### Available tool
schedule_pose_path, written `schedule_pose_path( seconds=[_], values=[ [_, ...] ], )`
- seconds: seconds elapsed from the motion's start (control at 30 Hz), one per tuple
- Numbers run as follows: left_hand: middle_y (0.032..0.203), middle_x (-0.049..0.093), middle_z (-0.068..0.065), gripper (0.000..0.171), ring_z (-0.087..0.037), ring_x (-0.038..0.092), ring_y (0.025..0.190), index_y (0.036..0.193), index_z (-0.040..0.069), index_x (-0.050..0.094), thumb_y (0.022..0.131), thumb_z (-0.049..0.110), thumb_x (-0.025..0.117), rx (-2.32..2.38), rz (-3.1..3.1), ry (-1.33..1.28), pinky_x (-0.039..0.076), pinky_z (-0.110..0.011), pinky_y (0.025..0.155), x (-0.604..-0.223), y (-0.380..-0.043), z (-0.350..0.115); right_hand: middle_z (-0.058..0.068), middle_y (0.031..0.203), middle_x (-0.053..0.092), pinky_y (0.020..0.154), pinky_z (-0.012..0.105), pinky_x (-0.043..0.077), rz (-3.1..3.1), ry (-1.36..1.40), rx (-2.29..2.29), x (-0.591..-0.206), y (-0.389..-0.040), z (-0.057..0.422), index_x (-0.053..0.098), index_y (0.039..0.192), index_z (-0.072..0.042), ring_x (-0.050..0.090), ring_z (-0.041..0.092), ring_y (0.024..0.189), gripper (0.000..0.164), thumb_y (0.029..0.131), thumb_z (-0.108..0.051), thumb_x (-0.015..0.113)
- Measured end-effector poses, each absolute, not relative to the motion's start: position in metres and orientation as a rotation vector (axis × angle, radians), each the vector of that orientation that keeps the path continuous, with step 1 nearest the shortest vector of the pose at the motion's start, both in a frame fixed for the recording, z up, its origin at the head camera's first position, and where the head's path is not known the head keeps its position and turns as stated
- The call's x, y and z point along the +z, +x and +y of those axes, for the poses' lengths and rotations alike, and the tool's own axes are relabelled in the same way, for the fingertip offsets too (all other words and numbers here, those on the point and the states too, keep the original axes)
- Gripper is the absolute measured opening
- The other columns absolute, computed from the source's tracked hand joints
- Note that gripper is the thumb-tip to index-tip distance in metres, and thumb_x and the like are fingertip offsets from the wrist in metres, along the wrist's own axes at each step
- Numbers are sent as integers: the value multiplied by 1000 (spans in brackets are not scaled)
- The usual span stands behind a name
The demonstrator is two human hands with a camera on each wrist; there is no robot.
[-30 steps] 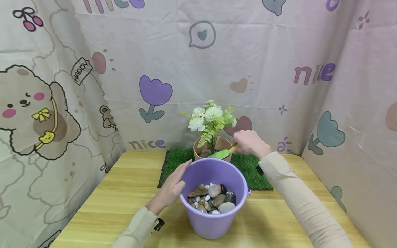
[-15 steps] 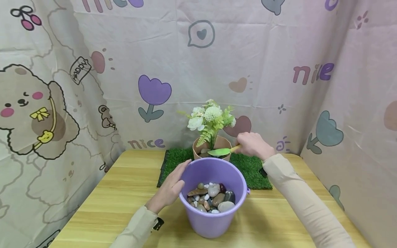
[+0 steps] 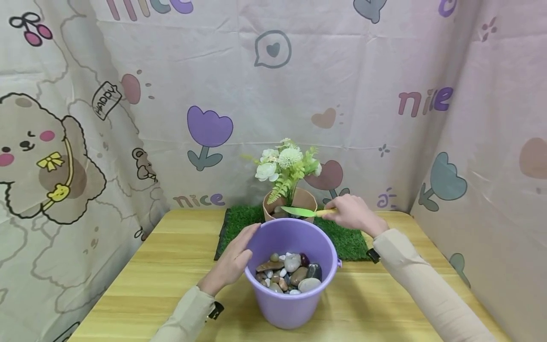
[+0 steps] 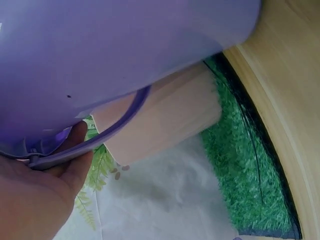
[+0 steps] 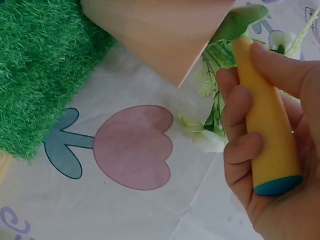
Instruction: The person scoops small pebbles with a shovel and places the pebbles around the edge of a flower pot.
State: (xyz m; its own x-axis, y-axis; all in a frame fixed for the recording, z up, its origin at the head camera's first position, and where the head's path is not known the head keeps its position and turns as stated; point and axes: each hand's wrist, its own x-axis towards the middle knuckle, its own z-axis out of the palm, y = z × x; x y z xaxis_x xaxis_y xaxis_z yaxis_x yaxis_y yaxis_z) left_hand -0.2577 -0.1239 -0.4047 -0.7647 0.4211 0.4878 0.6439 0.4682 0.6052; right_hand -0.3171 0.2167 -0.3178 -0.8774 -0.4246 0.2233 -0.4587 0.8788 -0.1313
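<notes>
My right hand [image 3: 352, 213] grips the yellow handle of a small garden trowel [image 5: 270, 125], fingers wrapped round it. The handle has a teal end. Its green blade lies nearly level over the opening of a pinkish flowerpot [image 3: 308, 199], pointing left. White flowers [image 3: 290, 159] with green fern leaves stand in the pot, and stones show inside. In front is a purple bucket [image 3: 290, 308] holding mixed pebbles [image 3: 290, 275]. My left hand [image 3: 231, 259] lies against the bucket's left rim with fairly straight fingers. In the left wrist view those fingers sit beside the bucket's handle [image 4: 120, 122].
The pot stands on a green artificial grass mat [image 3: 342, 237] at the back of the wooden table [image 3: 171, 266]. The bucket stands near the front, hiding the pot's lower part. A printed cloth [image 3: 239, 85] hangs behind and on both sides.
The right hand has moved slightly right and down with the trowel, and the blade has become more level. The left hand stays at the bucket; the whole head view has shifted slightly.
</notes>
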Motion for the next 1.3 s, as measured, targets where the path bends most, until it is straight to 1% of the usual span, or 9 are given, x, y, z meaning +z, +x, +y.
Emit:
schedule_pose_path(
  seconds=[0.07,0.23,0.47,0.53,0.67,0.77,0.93,1.13,1.3],
  values=[
    [155,38,-7,67,-26,39,140,153,7,34,87,1,41,-1188,-2471,-907,36,-52,112,-404,-257,-125,-5,87,74,58,29,45,-2835,688,305,-321,-312,218,78,104,-18,55,6,61,27,87,-38,70],
    [157,36,-8,67,-26,36,143,153,5,32,87,3,42,-1206,-2522,-888,34,-52,113,-403,-256,-127,-5,87,75,56,25,43,-2756,723,363,-327,-302,221,77,105,-16,52,3,58,29,87,-38,71],
    [157,36,-8,67,-26,37,142,153,5,32,87,4,42,-1195,-2521,-901,35,-52,113,-402,-256,-127,-10,74,68,51,22,38,-2691,732,470,-331,-289,226,78,102,-17,45,4,54,29,84,-39,74],
    [157,36,-7,67,-25,37,142,153,5,33,87,4,41,-1191,-2520,-903,35,-52,113,-402,-256,-127,-10,78,70,53,21,40,-2666,751,522,-334,-287,227,78,101,-17,47,2,56,28,83,-39,75],
    [156,36,-7,67,-25,37,142,153,5,33,87,4,41,-1188,-2515,-907,35,-52,113,-403,-257,-126,-11,79,71,51,20,41,-2616,792,598,-338,-282,227,79,96,-20,49,1,57,24,81,-38,77],
    [156,37,-8,66,-25,37,142,152,4,33,86,4,41,-1183,-2508,-910,35,-53,112,-403,-257,-126,-14,79,70,52,19,43,-2593,836,617,-340,-280,227,79,94,-23,51,0,57,22,80,-40,77],
    [155,38,-9,66,-26,38,142,152,4,34,86,3,41,-1180,-2496,-910,35,-53,112,-403,-258,-125,-20,79,66,58,18,45,-2572,949,529,-340,-275,227,78,91,-28,53,-5,63,18,82,-43,75],
    [155,38,-9,65,-27,37,142,152,3,35,87,4,42,-1170,-2485,-911,35,-52,113,-403,-258,-124,-23,73,56,57,16,42,-2577,1057,357,-332,-268,220,78,88,-28,47,-4,60,13,81,-40,76],
    [155,38,-8,65,-27,37,142,152,5,35,87,3,41,-1190,-2488,-896,35,-53,112,-403,-257,-125,-24,73,55,59,17,41,-2638,1130,262,-320,-262,209,77,86,-30,47,-5,61,10,78,-37,78]
  ],
)
